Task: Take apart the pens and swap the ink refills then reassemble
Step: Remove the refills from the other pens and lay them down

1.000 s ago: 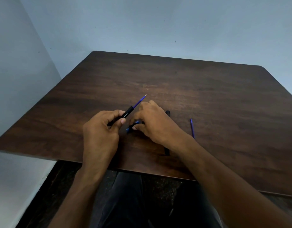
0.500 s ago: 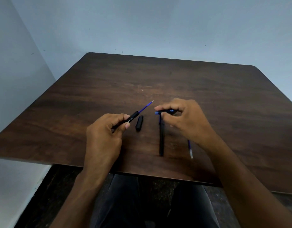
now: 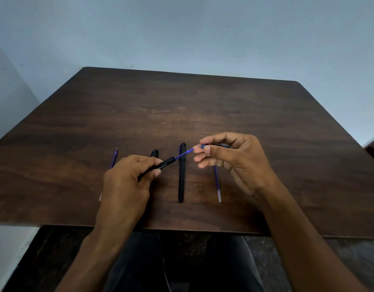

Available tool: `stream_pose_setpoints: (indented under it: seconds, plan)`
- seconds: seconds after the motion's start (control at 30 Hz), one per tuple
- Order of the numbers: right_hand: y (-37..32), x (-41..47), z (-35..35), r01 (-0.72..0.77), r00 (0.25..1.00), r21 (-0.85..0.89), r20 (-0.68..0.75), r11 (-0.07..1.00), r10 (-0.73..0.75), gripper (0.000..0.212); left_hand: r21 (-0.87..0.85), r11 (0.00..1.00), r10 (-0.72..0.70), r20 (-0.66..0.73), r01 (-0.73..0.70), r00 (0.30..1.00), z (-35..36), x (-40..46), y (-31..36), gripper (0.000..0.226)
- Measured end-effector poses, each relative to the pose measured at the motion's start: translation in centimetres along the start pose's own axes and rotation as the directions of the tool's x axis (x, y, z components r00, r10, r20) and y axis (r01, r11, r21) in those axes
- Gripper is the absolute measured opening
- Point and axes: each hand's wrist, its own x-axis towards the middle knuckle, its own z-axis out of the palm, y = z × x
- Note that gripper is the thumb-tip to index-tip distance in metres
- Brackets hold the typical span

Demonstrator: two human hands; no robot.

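While a black pen barrel (image 3: pixel 161 166) is gripped in the left hand (image 3: pixel 127 182), a blue refill (image 3: pixel 184 153) is seen projecting from its open end, pointed up and to the right. That hand's grip is closed firmly around the barrel, thumb on top, presumably so that the barrel is kept steady and aimed at the other hand. A small blue-and-dark tip piece (image 3: pixel 205 146) is pinched between thumb and forefinger of the right hand (image 3: pixel 238 163), and it is held just off the refill's point, almost touching it; the remaining fingers are left loosely curled. From this alignment it is judged that the tip piece is about to be threaded over the refill and seated on the barrel, so reassembly of this pen appears to be under way.

On the bench (image 3: pixel 203 106), the other parts are laid out side by side and roughly parallel, well clear of one another, which is likely meant to keep them from being mixed up. A second black barrel (image 3: pixel 181 175) is lying between the two hands. A short black cap (image 3: pixel 154 153) is resting just left of it, partly hidden behind the left hand. A loose blue refill (image 3: pixel 216 182) is lying below the right hand, and another loose refill (image 3: pixel 114 158) is seen at the far left, its lower part hidden by the left hand.
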Motion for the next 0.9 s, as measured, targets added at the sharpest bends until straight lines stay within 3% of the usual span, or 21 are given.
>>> stream_pose_setpoints:
  seconds: [0.9]
  plan:
    - [-0.9,0.2,-0.1,-0.051,0.997,-0.418,0.037,0.907,0.072,0.018,0.057,0.995,0.082,0.019,-0.083,0.996,0.1,0.8,1.2,0.025]
